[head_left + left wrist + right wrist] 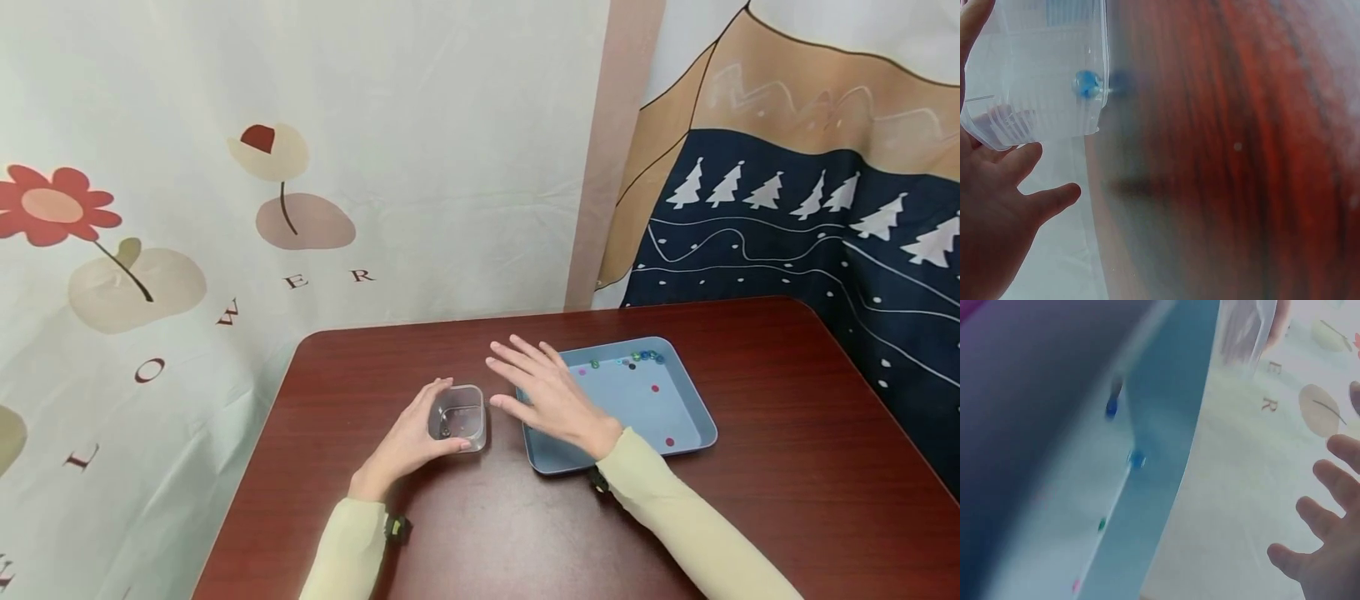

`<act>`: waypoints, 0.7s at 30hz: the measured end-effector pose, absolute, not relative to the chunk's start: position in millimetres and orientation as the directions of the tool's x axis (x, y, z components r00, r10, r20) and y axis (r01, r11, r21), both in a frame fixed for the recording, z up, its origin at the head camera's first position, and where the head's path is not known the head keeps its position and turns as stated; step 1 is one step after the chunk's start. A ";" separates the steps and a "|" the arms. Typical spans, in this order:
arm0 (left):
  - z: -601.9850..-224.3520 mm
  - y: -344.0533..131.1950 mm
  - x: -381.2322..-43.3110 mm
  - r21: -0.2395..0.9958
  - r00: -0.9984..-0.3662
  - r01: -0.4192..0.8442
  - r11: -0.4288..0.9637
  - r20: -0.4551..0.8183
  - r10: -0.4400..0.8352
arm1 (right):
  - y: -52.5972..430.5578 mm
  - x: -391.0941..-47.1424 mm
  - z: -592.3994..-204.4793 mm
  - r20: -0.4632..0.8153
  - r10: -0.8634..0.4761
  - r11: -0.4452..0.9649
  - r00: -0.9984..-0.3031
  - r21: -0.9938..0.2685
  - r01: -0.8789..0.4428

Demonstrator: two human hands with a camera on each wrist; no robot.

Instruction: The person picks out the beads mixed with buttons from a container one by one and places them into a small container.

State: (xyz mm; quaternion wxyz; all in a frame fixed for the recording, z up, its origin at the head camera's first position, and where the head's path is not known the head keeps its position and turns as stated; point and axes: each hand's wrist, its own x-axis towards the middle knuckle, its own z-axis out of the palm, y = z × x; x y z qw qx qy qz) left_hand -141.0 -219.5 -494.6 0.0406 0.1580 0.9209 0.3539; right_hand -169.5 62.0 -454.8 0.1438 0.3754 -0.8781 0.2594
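My left hand [401, 442] holds a small clear plastic container [478, 412] on the table, thumb along the near side and fingers around the far left side. A blue glass bead [1087, 84] shows through the container wall in the left wrist view. To the right lies a shallow blue-grey tray [622, 417]. Over its left edge hovers my right hand [551, 396], fingers spread and nothing in them. Green and blue glass beads [648, 356] gather in the tray's far right corner. A red piece [655, 388] lies near the tray's middle, another red piece [670, 442] by the near edge.
The dark reddish-brown table [480, 533] has a rounded far edge. Behind it hangs a pale curtain [450, 167] with flowers and letters, and a printed cloth [787, 217] with trees at the right.
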 end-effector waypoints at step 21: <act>-492.9 -218.9 -139.4 0.659 -0.949 0.252 0.709 0.025 0.315 | 110.5 -191.5 -439.2 0.250 -0.679 0.667 -0.691 -0.182 -0.722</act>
